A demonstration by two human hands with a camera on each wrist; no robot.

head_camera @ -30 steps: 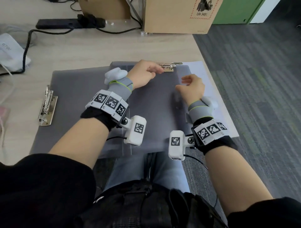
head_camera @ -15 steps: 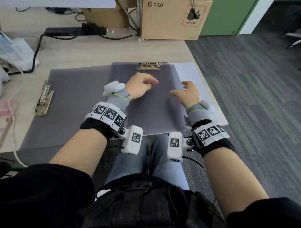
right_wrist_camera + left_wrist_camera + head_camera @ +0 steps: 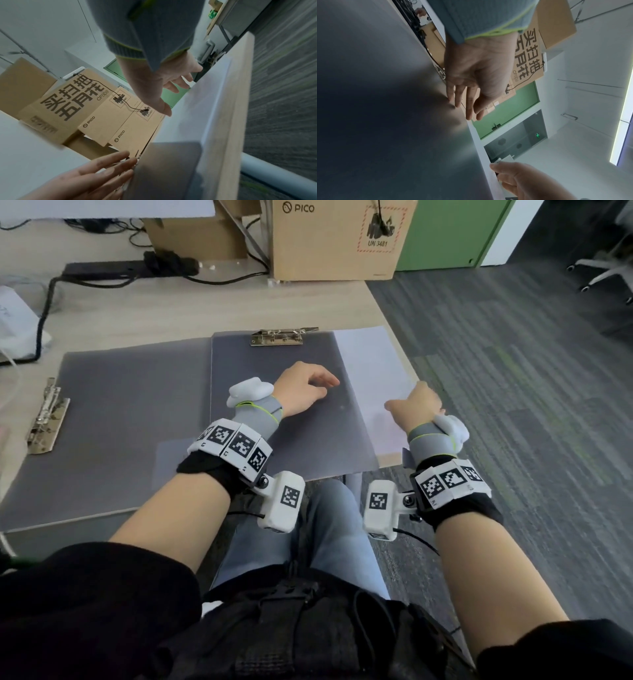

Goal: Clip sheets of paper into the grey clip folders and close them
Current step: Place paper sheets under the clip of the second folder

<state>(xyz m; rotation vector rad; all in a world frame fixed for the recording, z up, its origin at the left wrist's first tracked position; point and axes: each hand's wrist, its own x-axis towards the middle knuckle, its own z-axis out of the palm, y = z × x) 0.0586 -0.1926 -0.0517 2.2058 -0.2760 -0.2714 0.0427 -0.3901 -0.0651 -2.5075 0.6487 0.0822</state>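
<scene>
Head view first: a grey folder (image 3: pixel 274 405) lies flat near the right edge of the counter (image 3: pixel 171 306), its metal clip (image 3: pixel 277 337) at the far end, and a white sheet of paper (image 3: pixel 373 378) sticks out from under its right side. The left hand (image 3: pixel 301 392) rests on the folder's cover, fingers relaxed and holding nothing. The right hand (image 3: pixel 416 405) is at the paper's right edge, close to the counter's edge; from here I cannot tell whether it has hold of the sheet. I'd judge the step to be fetching a sheet, and next it needs pulling free and sliding under the clip. A second folder (image 3: pixel 120 422) lies open to the left with its own clip (image 3: pixel 46 416) by the left edge. Cardboard boxes (image 3: pixel 335 237) and a power strip (image 3: pixel 130 268) with cables sit at the far edge, well clear.

Left wrist view: the left hand (image 3: pixel 471 75) shows straight fingers (image 3: pixel 469 102), some tips touching the grey cover.

Right wrist view: the right hand (image 3: pixel 171 81) hangs loose over the paper (image 3: pixel 197 108), fingers gently bent, grasping nothing I can see. The folder resting on the sheet may drag as it comes out.
</scene>
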